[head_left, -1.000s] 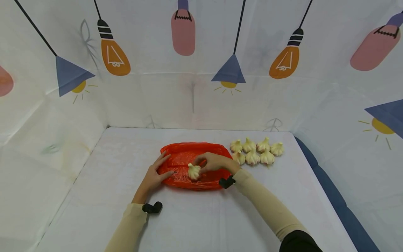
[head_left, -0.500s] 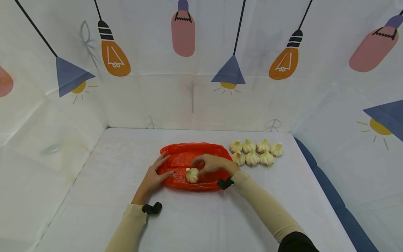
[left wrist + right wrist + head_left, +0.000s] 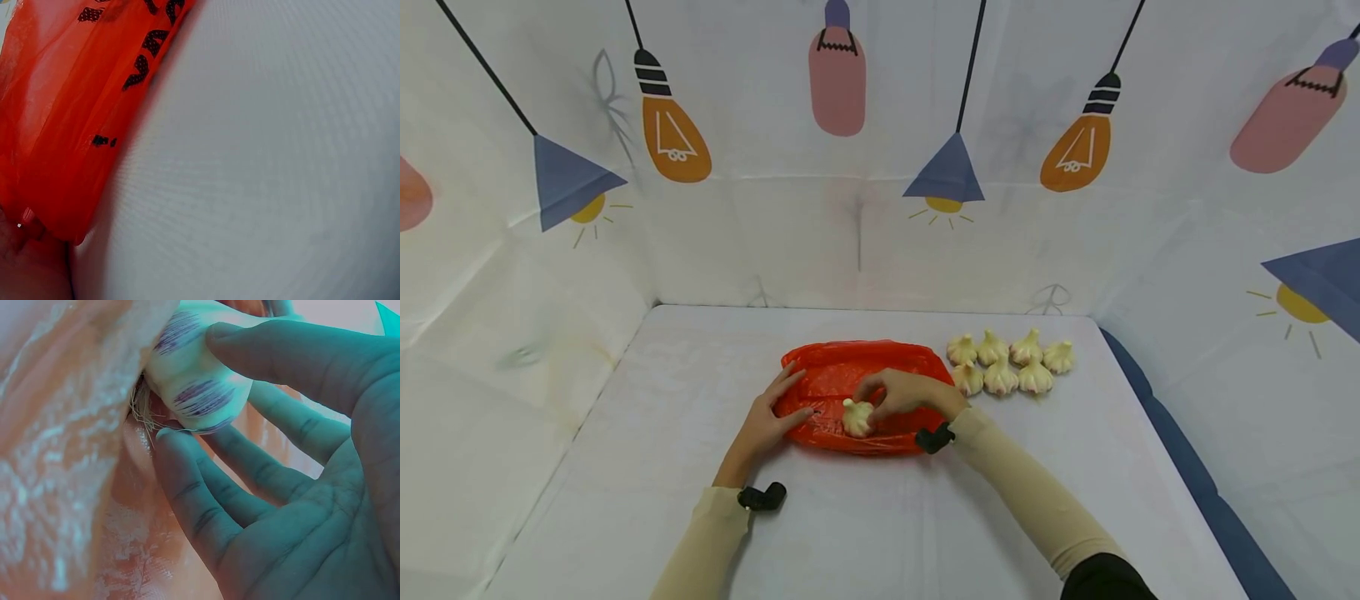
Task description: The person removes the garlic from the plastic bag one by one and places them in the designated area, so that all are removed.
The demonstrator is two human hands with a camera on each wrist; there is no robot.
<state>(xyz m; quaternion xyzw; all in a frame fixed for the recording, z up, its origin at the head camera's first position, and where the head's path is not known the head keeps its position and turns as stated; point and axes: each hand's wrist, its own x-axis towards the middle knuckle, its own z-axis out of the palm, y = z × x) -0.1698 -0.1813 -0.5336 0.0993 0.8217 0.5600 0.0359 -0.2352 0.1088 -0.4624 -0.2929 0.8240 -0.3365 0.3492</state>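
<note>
A red plastic bag (image 3: 838, 379) lies spread on the white table in the head view, its edges raised like a shallow tray; black print shows on its side in the left wrist view. My right hand (image 3: 912, 393) reaches over it and pinches a garlic bulb (image 3: 857, 419), low inside the bag's near half. Up close in the right wrist view, thumb and fingers hold this purple-streaked bulb (image 3: 200, 369) by its sides, roots beside the plastic. My left hand (image 3: 766, 425) lies with spread fingers against the bag's left end, thumb over its edge.
Several more garlic bulbs (image 3: 1001, 377) stand in two rows just right of the bag. Behind the table hangs a white sheet (image 3: 760, 233) printed with lamps. A dark blue padded edge (image 3: 1172, 442) runs along the table's right side.
My right hand has shifted slightly left with the garlic bulb over the first half second, then held nearly still. The left hand and bag have barely moved.
</note>
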